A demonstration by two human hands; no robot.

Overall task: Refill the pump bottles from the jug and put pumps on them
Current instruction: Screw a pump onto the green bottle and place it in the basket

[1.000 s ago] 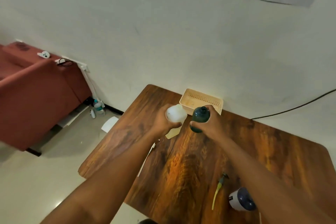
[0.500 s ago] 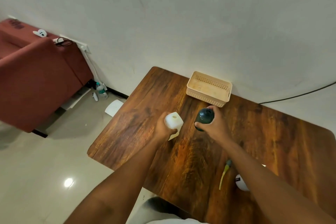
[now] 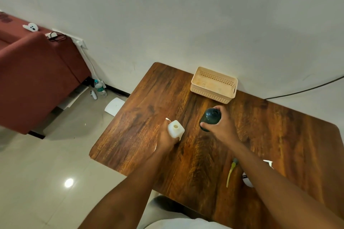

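- Looking down from the head camera onto a dark wooden table [image 3: 279,126] set against a pale wall.
- Left hand [image 3: 167,140] wrapped round a white squarish plastic jug [image 3: 176,128], upright near the table's left side, open round mouth facing up at the camera; contents not visible through the opening.
- Right hand [image 3: 220,126] curled round a dark green round plastic bottle [image 3: 210,118], thumb across its near side, fingers round the far side; upright, long axis vertical, uncapped neck pointing up; fill level impossible to tell.
- Jug and bottle standing near each other but apart, both at mid-table, in front of the basket.
- One cream perforated plastic basket [image 3: 214,84] at the far edge against the wall, nothing inside but faint stains on its floor.
- One pump with a yellow-green dip tube [image 3: 230,172] lying flat near the front right, long axis running roughly away from the camera, head end at the far tip beside the right forearm.
- One white-and-dark rounded container [image 3: 246,179] mostly hidden behind the right forearm; type unclear.
- Counted on the table: one jug, one green bottle, one loose pump, one basket.
- Off to the left: a maroon sofa [image 3: 33,72] and a clear water bottle [image 3: 99,88] on the tiled floor.
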